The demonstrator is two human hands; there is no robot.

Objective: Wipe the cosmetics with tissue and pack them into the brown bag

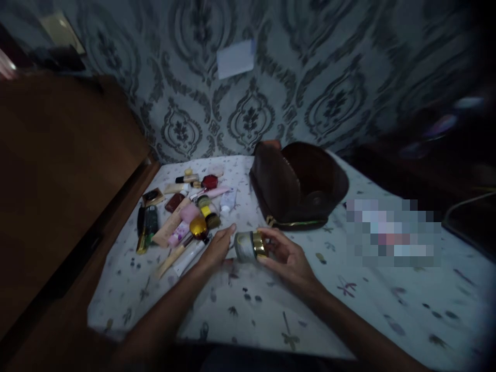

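Observation:
A small glass jar point(244, 247) with a shiny gold lid point(260, 245) lies sideways in the air above the cloth. My right hand point(289, 258) grips it at the lid, thumb below and fingers above. Close by the jar's base is my left hand point(217, 250), its thumb raised and apart from the fingers; whether it touches the glass is unclear. Left of the jar lies a spread of cosmetics, among them a round amber-gold bottle point(198, 228), a yellow-labelled jar point(209, 213) and a white tube point(189, 257). Behind my right hand stands a brown cosmetic bag point(275, 181), unzipped with its lid up.
A white patterned cloth point(248, 315) covers the surface. Brown wooden furniture point(65, 196) borders it on the left, and a patterned wall point(248, 113) rises behind. A pixelated patch point(393, 232) hides something at the right. Dark, blurred items fill the far right.

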